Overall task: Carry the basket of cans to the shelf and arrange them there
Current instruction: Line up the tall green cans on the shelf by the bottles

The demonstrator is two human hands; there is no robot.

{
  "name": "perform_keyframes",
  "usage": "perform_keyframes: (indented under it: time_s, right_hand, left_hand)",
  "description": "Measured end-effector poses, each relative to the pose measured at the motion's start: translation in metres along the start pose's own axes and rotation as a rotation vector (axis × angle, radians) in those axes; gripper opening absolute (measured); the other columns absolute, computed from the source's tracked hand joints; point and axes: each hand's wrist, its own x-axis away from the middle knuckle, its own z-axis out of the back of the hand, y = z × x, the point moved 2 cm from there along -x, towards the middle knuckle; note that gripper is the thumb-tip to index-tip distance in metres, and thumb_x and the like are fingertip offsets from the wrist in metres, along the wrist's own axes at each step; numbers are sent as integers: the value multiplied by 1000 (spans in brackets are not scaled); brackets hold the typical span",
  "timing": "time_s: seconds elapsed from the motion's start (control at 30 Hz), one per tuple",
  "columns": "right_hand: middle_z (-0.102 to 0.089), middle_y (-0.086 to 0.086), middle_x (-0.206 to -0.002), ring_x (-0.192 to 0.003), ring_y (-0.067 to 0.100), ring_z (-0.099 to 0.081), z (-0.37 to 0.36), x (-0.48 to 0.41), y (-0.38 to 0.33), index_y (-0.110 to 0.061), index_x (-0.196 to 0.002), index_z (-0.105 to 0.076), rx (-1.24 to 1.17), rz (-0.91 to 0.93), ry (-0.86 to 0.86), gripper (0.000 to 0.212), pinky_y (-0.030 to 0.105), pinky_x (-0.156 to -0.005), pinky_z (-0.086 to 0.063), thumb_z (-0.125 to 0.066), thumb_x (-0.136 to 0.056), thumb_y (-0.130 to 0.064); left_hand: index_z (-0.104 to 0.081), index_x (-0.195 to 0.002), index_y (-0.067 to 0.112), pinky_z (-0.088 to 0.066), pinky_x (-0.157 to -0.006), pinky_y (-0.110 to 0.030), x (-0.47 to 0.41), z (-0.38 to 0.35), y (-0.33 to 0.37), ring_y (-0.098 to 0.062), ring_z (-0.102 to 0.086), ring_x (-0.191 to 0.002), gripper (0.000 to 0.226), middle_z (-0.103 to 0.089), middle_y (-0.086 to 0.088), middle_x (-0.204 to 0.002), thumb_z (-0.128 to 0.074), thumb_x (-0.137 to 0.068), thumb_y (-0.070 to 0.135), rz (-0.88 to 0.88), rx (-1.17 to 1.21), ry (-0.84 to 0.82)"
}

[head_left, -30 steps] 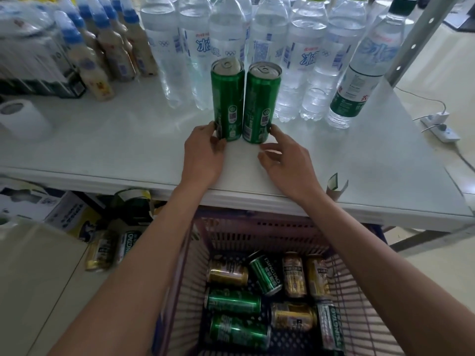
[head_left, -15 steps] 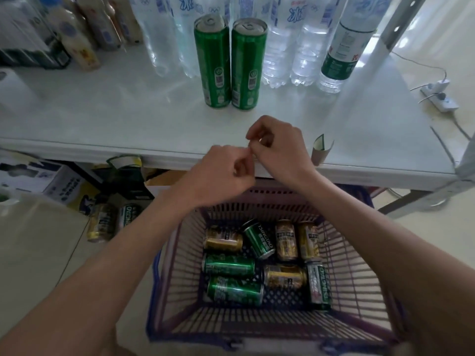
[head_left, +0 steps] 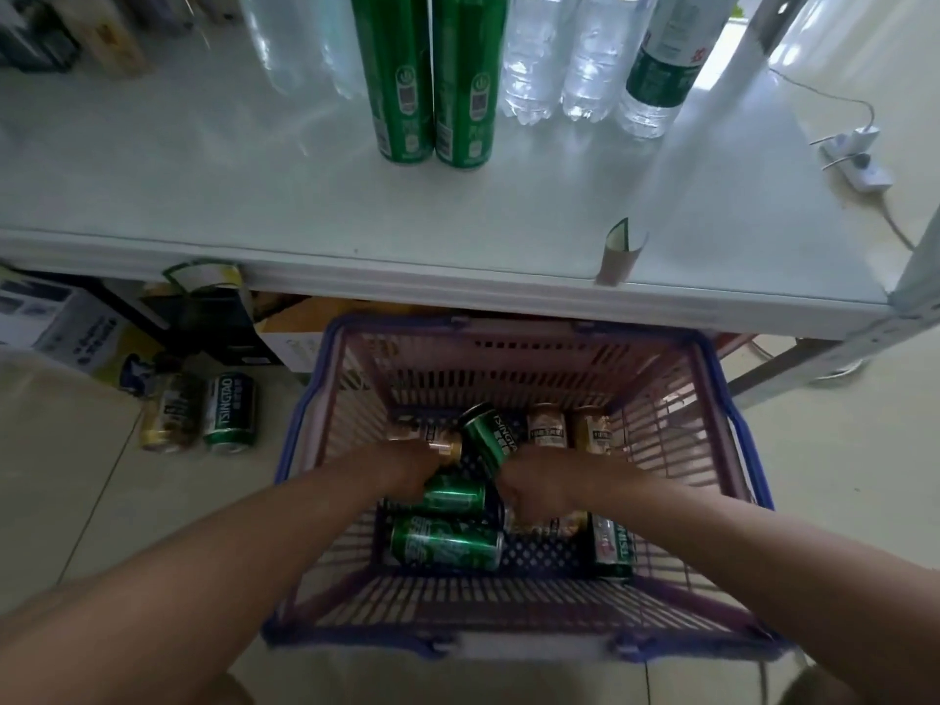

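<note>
A pink basket with a blue rim [head_left: 676, 429] stands on the floor in front of the white shelf [head_left: 203, 190]. Several green and gold cans lie inside it. Both my hands reach down into it. My left hand [head_left: 407, 470] is closed over a gold can [head_left: 445, 446] at the back left. My right hand [head_left: 534, 493] grips the lower end of a tilted green can [head_left: 491, 435]. Another green can [head_left: 445, 542] lies free nearer to me. Two tall green cans [head_left: 432, 84] stand upright side by side on the shelf.
Clear water bottles [head_left: 559, 53] stand behind and to the right of the tall cans. A curled paper tag [head_left: 620, 251] sits at the shelf's front edge. Two cans [head_left: 203, 414] and boxes lie on the floor under the shelf. A power strip [head_left: 859, 165] lies at the right.
My hands left the two tall cans on the shelf, drew back over its edge and dropped into the basket, closing on cans there. The view tilted downward.
</note>
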Motion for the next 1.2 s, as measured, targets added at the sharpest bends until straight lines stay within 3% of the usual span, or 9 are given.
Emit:
perform_keyframes:
  time_s: [0.1, 0.23, 0.43, 0.63, 0.83, 0.9, 1.0, 1.1, 1.2]
  right_hand:
    - [-67, 13, -105, -97, 30, -66, -23, -6, 18, -3, -106, -70, 73, -38, -116, 16, 39, -80, -57, -58, -98, -11]
    - [-66, 18, -110, -92, 29, -61, -47, -18, 12, -1, -114, -67, -31, 72, -23, 20, 32, -71, -47, -60, -97, -9]
    - [-55, 31, -134, -116, 44, -58, -101, -51, -23, 12, -138, -50, 80, 107, -7, 50, 49, -89, -49, -57, -102, -21]
    - [-46, 31, -145, -119, 44, -56, -104, -67, -28, 8, -150, -36, 44, 22, 0, 73, 48, -88, -52, -55, -102, -45]
    - [-61, 20, -130, -115, 36, -60, -104, -81, -27, -1, -135, -54, -15, 21, 29, 73, 36, -72, -43, -58, -95, -61]
    - [-61, 20, -131, -113, 35, -62, -104, -83, -26, 0, -140, -51, -13, 33, 54, 76, 34, -75, -44, -65, -92, -58]
    - [-63, 15, -132, -111, 31, -64, -99, -83, -27, -5, -138, -55, 2, 30, 5, 75, 31, -84, -50, -72, -86, -57]
    - [-69, 11, -113, -78, 21, -62, -84, -78, -30, -5, -121, -66, 45, 63, -61, 62, 24, -58, -44, -74, -86, -55]
    - [-60, -1, -76, -57, 13, -52, -66, -68, -24, -13, -83, -61, 98, 82, -72, 45, 23, -42, -33, -75, -85, -56]
  left_hand:
    - [-41, -148, 0, -48, -100, -42, -13, -30, 7, -32, -55, -120, 60, -43, -20, -148, -65, -95, 14, -9, -67, 27]
    - [-37, -149, 0, -45, -100, -51, -28, -48, 24, -41, -47, -123, 66, -41, -22, -146, -66, -93, 18, 10, -264, 112]
    - [-48, -141, -1, -53, -96, -45, -35, -44, 29, -37, -59, -117, 53, -52, -22, -137, -67, -92, 6, 8, -155, 54]
    - [-40, -147, 2, -50, -99, -49, -36, -41, 31, -40, -49, -124, 61, -45, -23, -141, -65, -91, 4, 63, -165, 122]
    - [-57, -122, 7, -45, -75, -32, -33, -33, 20, -25, -55, -102, 39, -54, -13, -124, -72, -86, 7, 67, 54, 53]
    - [-57, -121, 5, -47, -75, -32, -30, -29, 18, -22, -56, -97, 40, -55, -10, -114, -75, -85, 14, 70, 102, 45]
    - [-55, -131, 5, -55, -88, -33, -25, -17, 20, -24, -62, -108, 61, -61, -10, -124, -83, -80, 23, 69, 204, 56]
    - [-39, -148, 6, -49, -92, -27, -15, 0, 26, -26, -57, -121, 87, -55, -12, -139, -86, -77, 27, 57, 274, 89]
    - [-39, -150, 9, -49, -98, -29, 1, 18, 26, -26, -55, -125, 94, -52, -11, -145, -89, -73, 34, 44, 251, 124]
